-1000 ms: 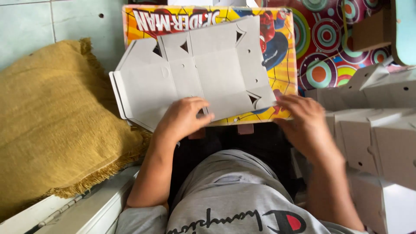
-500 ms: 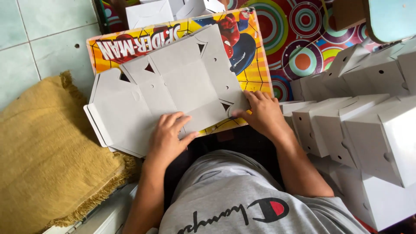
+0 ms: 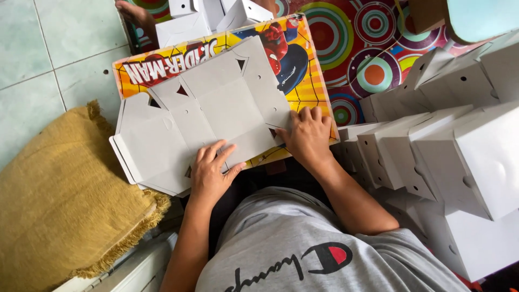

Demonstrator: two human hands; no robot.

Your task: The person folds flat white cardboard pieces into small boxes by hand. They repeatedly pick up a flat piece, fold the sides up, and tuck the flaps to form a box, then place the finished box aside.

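A flat, unfolded grey cardboard box blank [image 3: 216, 113] with cut flaps lies on a colourful comic-print board [image 3: 303, 59]. My left hand [image 3: 212, 174] presses flat on the blank's near edge, fingers spread. My right hand [image 3: 309, 135] rests on the blank's right edge, fingers curled over the flap there. Neither hand lifts the blank off the board.
Several folded white boxes [image 3: 459, 140] are stacked at the right. More white boxes [image 3: 205, 16] and another person's foot [image 3: 132, 13] are at the far edge. A mustard fringed cushion [image 3: 59, 205] lies left on green tiles. A patterned circle mat [image 3: 373, 65] lies beyond.
The view has shifted, so the board and blank sit further left and tilted. My right hand has moved inward onto the blank's right edge. My left hand stays on the near edge.
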